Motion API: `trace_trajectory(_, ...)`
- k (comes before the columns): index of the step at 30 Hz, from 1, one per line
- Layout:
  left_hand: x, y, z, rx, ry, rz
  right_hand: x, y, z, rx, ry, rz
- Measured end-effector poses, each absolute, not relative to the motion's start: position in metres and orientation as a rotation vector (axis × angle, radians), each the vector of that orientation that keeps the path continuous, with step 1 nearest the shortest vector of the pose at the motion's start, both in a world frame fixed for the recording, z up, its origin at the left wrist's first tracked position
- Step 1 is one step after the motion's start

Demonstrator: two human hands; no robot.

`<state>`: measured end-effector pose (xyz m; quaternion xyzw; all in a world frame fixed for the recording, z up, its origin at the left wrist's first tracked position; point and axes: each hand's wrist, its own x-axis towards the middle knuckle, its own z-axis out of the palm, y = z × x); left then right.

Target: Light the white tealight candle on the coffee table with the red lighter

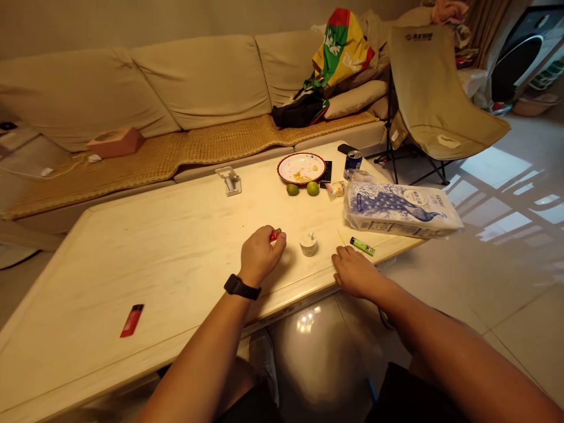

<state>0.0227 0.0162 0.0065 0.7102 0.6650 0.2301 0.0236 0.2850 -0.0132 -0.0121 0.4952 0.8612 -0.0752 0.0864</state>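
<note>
- Two bare hands work at a long cream table (pixel 167 282) with a faintly veined, glossy top and raised border; we cannot tell stone from painted wood.
- Our left hand (pixel 259 255), wearing a black strap watch (pixel 242 286), pinches a small glossy red object (pixel 275 235) between curled fingers (pixel 277 242); they hide most of it, so its kind is hard to make out.
- Our right hand (pixel 355 271) rests on the table's front edge, its fingers (pixel 341 258) slightly spread, near a lime-green plastic lighter (pixel 362 246) and a thin yellow stick (pixel 341 237).
- Between our hands stands a short, pale cylindrical candle (pixel 308 244).
- Farther along lie a red-and-black lighter (pixel 131 320), a round rimmed plate (pixel 301 168) holding yellow scraps, two green limes (pixel 302 188), a blue can (pixel 353 161) and a plastic-wrapped peacock-print pack (pixel 399 210).
- Behind us, a beige cushioned sofa (pixel 198 82) carries a woven mat (pixel 220 144); sunlight patterns glossy floor tiles (pixel 493 247).
</note>
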Motion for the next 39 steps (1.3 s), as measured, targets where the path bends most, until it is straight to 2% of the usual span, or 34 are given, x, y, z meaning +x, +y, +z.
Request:
trace_trajectory(7,0.047,0.020,0.004,2.276,1.965,0.674,0.287,-0.014,-0.012,1.483,2.573,-0.230)
trace_trajectory(27,0.041,0.019,0.004,2.305,1.982,0.642,0.284,-0.014,-0.010,1.471,2.561,-0.219)
trace_trajectory(39,0.071,0.026,0.009,2.460,1.936,0.484,0.286,-0.015,-0.010,1.464,2.585,-0.214)
